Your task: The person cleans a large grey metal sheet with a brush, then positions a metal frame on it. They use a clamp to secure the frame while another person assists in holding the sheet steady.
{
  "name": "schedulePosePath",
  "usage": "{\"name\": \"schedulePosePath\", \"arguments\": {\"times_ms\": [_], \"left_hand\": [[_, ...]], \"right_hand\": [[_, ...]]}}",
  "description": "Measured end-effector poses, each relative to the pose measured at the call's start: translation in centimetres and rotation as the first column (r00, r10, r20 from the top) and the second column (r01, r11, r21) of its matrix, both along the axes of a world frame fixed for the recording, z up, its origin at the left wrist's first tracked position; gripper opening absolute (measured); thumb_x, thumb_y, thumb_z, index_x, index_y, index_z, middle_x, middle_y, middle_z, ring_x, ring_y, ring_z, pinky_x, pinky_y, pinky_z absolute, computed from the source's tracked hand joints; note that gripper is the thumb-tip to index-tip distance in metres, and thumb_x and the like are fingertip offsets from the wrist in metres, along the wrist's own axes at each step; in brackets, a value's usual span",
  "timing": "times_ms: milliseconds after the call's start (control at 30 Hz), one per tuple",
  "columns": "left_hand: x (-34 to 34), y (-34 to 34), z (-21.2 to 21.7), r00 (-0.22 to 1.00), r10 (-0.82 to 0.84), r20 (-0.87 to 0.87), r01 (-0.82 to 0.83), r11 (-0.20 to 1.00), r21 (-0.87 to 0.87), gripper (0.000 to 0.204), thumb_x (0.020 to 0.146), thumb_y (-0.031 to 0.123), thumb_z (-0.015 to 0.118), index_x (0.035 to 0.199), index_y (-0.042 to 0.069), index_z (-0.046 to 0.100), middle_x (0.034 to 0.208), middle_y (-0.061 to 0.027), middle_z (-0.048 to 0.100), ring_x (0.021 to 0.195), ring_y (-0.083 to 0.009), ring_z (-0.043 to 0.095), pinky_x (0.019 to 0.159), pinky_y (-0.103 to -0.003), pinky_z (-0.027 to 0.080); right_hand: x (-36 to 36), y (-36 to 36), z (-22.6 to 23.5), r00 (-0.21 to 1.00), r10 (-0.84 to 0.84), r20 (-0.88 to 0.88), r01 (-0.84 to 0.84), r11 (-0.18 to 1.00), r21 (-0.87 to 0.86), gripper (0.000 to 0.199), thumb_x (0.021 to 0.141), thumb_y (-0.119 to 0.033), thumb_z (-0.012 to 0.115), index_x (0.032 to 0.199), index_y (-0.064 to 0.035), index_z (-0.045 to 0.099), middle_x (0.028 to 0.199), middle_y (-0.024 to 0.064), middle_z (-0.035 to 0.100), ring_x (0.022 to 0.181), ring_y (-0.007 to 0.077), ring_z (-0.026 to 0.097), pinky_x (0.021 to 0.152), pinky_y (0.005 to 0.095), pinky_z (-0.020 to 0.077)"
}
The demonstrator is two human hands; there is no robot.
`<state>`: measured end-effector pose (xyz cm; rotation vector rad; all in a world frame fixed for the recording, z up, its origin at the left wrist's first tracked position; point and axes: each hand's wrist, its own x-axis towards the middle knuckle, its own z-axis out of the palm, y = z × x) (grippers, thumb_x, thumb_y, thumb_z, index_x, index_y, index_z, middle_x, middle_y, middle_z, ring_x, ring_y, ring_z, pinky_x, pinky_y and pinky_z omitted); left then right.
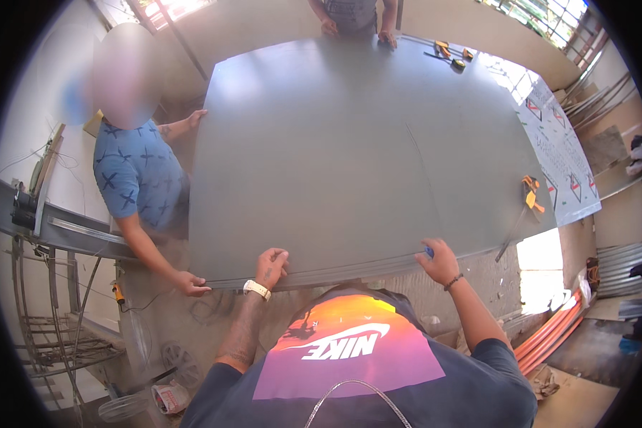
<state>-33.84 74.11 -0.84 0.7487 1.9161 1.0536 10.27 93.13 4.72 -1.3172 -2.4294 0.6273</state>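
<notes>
Large grey sheet (321, 164) lies flat ahead of left grip (272, 267) and right grip (441, 264), near edge just beside both. Left curled at that edge; cannot tell whether clamped. Right closed on small blue object (429, 252). Orange-and-black clamp (532, 195) sits at sheet's right side.

Bright light enters through the barred metal window (553, 21) at upper right; a hazy sheen lies on the far part of the large flat grey sheet (321, 171); glare bleaches part of the glossy white printed sheet (560, 153); blur hides the blue-shirted co-worker's head (125, 75); fisheye distortion bows edges toward a black rim.
</notes>
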Motion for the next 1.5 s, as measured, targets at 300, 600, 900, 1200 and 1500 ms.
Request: {"name": "schedulePosePath", "arguments": {"times_ms": [300,600,900,1200,1500], "left_hand": [[3.7,-4.2,1.9,0.506,-0.166,-0.846,0.384,0.922,0.049,0.037,0.084,0.021,0.071,0.118,0.006,0.066,0.116,-0.0173,0.064,0.112,-0.0377,0.058,0.097,-0.047,0.046],[1.5,-3.9,-0.9,0.317,-0.264,-0.911,0.552,0.832,-0.050,0.030,0.084,0.021,0.074,0.111,0.008,0.069,0.116,-0.0129,0.067,0.111,-0.0341,0.061,0.094,-0.046,0.049],[1.7,-1.7,0.0,0.262,-0.378,-0.888,0.711,0.698,-0.087,0.025,0.085,0.022,0.072,0.105,0.006,0.070,0.104,-0.0106,0.070,0.103,-0.0320,0.065,0.086,-0.043,0.054],[-3.2,12.5,15.6,0.496,-0.817,0.293,0.768,0.255,-0.588,0.042,0.088,0.030,0.068,0.120,0.003,0.068,0.108,-0.0116,0.072,0.083,-0.0220,0.074,0.076,-0.033,0.059],[1.7,7.1,4.4,0.530,-0.538,-0.655,0.383,0.842,-0.381,0.064,0.085,0.035,0.069,0.140,0.006,0.051,0.147,-0.0273,0.044,0.136,-0.0424,0.041,0.112,-0.048,0.035]], "right_hand": [[1.6,-0.3,-2.1,0.991,0.105,0.078,-0.119,0.972,0.203,0.043,0.083,-0.027,0.075,0.121,-0.0120,0.061,0.131,0.0128,0.052,0.078,0.0314,0.068,0.065,0.0418,0.0565],[2.2,1.8,-4.6,0.918,0.317,0.239,-0.363,0.914,0.182,0.035,0.085,-0.015,0.066,0.120,-0.0111,0.063,0.129,0.0089,0.057,0.077,0.0276,0.069,0.068,0.0416,0.0547],[1.9,4.8,-4.1,0.813,0.442,0.380,-0.443,0.892,-0.090,0.033,0.082,-0.010,0.064,0.114,-0.0090,0.070,0.108,0.0128,0.066,0.080,0.0275,0.069,0.070,0.0398,0.0556],[-9.0,19.6,13.4,0.626,0.634,0.455,0.018,0.572,-0.820,0.045,0.074,-0.013,0.068,0.118,-0.0078,0.070,0.096,0.0062,0.074,0.048,0.0091,0.037,0.048,0.0265,0.0406],[-0.7,15.6,-0.2,0.901,0.261,0.348,-0.093,0.897,-0.431,0.057,0.076,-0.027,0.073,0.128,-0.0065,0.057,0.116,0.0207,0.067,0.110,0.0398,0.062,0.094,0.0434,0.0500]]}}
